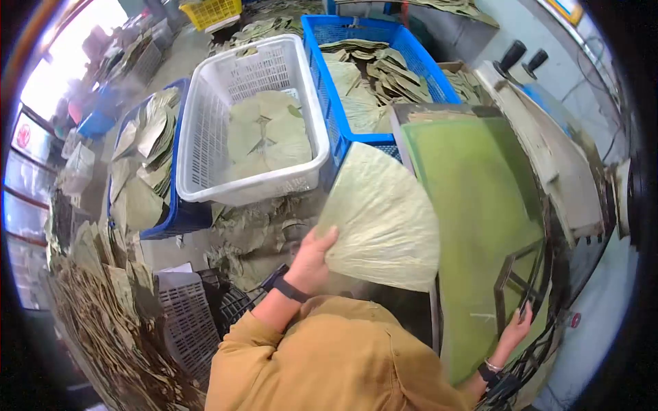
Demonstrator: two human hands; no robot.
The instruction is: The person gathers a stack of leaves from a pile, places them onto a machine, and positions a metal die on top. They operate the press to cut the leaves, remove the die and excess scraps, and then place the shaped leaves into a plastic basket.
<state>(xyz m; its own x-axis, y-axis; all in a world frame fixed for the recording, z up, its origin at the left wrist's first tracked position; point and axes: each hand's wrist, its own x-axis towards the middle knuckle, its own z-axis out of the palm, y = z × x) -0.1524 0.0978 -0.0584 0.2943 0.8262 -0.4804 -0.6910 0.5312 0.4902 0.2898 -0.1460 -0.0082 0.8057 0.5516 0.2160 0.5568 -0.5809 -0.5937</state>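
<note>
My left hand (310, 259) pinches a pale green, fan-shaped dried leaf piece (387, 222) at its narrow end, thumb on top. The leaf is held up in front of me, its wide edge pointing to the right over the side of the green board (473, 185). My right hand (515, 330) is closed around the near part of a dark fan-shaped metal frame (506, 279), which looks like a cutting die. That frame rests on or just above the right side of the board; its contact cannot be made out.
Ahead stand a white basket (192, 154) and a blue basket (317, 75) with cut leaves. Another blue crate (179, 216) of leaves is at left. A tall leaf stack (116, 322) stands lower left. A machine with black handles (513, 55) borders the board. Leaf scraps (253, 233) litter the floor.
</note>
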